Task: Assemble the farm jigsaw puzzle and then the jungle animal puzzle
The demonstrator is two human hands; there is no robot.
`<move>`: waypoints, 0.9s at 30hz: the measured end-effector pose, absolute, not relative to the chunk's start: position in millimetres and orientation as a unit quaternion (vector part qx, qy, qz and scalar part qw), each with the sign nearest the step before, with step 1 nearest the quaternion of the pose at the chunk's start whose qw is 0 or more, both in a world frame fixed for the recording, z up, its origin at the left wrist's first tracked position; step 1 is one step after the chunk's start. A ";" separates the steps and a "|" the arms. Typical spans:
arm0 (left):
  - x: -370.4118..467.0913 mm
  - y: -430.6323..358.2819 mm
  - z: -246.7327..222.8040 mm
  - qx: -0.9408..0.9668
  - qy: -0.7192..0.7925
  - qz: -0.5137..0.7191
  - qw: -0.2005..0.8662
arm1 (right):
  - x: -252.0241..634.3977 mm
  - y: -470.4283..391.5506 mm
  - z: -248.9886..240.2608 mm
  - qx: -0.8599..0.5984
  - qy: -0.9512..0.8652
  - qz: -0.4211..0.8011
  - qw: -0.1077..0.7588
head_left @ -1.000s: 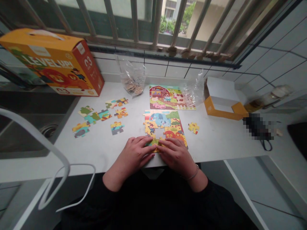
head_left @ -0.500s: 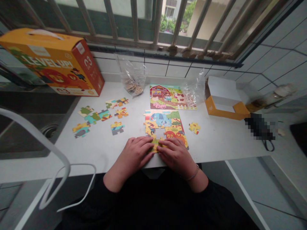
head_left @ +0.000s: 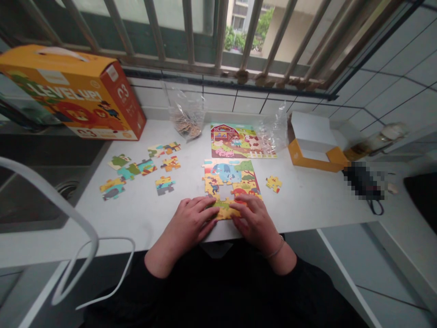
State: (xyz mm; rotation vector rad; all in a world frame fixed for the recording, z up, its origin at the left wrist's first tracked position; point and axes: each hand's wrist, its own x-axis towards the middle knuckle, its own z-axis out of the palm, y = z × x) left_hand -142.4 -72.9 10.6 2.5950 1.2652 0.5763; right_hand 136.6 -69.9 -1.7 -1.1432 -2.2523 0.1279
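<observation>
A partly joined jigsaw puzzle (head_left: 227,173) lies flat on the white counter, with a blue elephant at its top and a gap near its middle. My left hand (head_left: 194,217) rests at its lower left corner, open, fingertips touching the pieces. Over the lower right part, my right hand (head_left: 254,218) is open with its fingers bent and spread, hiding some of that corner. A loose yellow piece (head_left: 274,183) lies just right of the puzzle. To the left are several loose pieces, among them a yellow and grey piece (head_left: 165,185) and an orange piece (head_left: 170,163).
A farm picture puzzle (head_left: 235,141) lies behind. A plastic bag of pieces (head_left: 187,120), another clear bag (head_left: 276,130) and an opened orange box (head_left: 302,157) stand along the wall. The large orange box (head_left: 75,95) is left, beside the sink (head_left: 44,182). A white cable (head_left: 73,207) curves in front.
My right hand has lifted slightly and shifted right, its fingers spreading more and uncovering the bottom pieces. My left hand stays at the lower left corner. The camera view has shifted a little.
</observation>
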 end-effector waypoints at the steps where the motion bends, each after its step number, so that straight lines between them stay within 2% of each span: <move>1: -142.9 -72.6 10.2 0.878 0.427 0.195 0.099 | 146.8 -65.2 -1.8 -0.457 -0.832 0.034 0.313; 4: -144.2 -71.7 9.1 0.880 0.421 0.192 0.103 | 191.2 -43.5 -1.0 -0.561 -0.766 -0.020 0.313; 6: -144.6 -71.2 8.6 0.881 0.420 0.193 0.102 | 224.2 -27.3 -1.0 -0.616 -0.738 -0.041 0.274; 9: -144.6 -70.9 8.4 0.880 0.421 0.197 0.102 | 259.6 -9.8 -3.1 -0.635 -0.745 0.001 0.207; 12: -144.2 -71.3 8.2 0.879 0.420 0.198 0.104 | 271.2 -3.3 -6.4 -0.629 -0.749 0.056 0.199; 21: -144.9 -72.3 8.5 0.876 0.426 0.194 0.116 | 249.9 -10.2 0.4 -0.641 -0.716 0.103 0.256; 27: -144.4 -72.0 9.1 0.875 0.428 0.191 0.119 | 171.5 -15.6 5.6 -0.463 -0.833 0.160 0.257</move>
